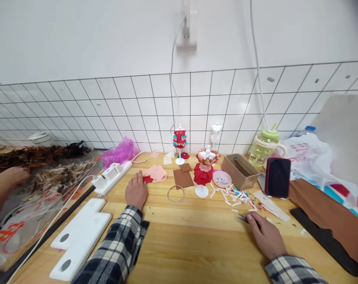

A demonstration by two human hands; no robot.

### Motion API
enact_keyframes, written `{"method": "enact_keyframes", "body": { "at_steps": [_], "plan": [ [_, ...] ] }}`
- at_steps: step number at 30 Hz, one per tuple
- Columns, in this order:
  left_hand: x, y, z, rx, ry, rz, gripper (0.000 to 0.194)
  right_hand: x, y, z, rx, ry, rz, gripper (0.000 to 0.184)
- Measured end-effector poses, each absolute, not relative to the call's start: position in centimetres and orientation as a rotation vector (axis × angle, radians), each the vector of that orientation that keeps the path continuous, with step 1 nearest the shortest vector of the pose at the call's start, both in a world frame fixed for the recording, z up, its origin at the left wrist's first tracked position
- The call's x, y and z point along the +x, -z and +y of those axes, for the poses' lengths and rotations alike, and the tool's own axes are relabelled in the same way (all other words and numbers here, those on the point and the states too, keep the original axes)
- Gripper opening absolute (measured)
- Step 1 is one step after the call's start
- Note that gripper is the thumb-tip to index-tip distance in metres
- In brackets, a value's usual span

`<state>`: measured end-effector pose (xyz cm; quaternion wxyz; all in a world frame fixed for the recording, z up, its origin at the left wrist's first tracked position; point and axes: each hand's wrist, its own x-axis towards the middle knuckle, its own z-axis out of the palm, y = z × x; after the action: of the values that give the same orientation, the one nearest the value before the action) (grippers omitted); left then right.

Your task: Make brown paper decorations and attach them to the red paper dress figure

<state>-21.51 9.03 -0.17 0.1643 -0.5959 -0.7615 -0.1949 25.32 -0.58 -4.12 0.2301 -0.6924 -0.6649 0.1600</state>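
Note:
My left hand [137,191] lies on the wooden table with its fingers stretched out. Its fingertips are beside a red piece [147,179], partly under a small stack of pink pieces [157,172]. Closed around a small tool with a dark pointed tip [243,217], my right hand [267,236] rests low on the right; its grip hides the tool's handle. Between the hands stand a mini dress form in a red ruffled dress [203,173] with a brownish-pink collar, and a metal ring [176,194]. Brown squares [183,178] lie behind the ring.
Farther back are a red-and-turquoise dressed form [179,138] and a bare white form [216,134]. White strips [226,195] lie before a cardboard box [241,171]. A phone [277,177] stands right, near a bottle [263,148]. Left are a power strip [113,177] and another person's arm [7,189].

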Motion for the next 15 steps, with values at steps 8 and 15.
{"method": "enact_keyframes", "body": {
  "at_steps": [8,15],
  "plan": [
    [-23.2,0.5,9.9,-1.775,0.604,-2.247,0.028,25.2,3.8,1.7,-2.049,-0.381,-1.758,0.041],
    [-22.4,0.3,8.6,-1.866,0.842,-2.201,0.015,25.0,3.4,1.6,-1.968,-0.323,-1.705,0.042]
  ]
}}
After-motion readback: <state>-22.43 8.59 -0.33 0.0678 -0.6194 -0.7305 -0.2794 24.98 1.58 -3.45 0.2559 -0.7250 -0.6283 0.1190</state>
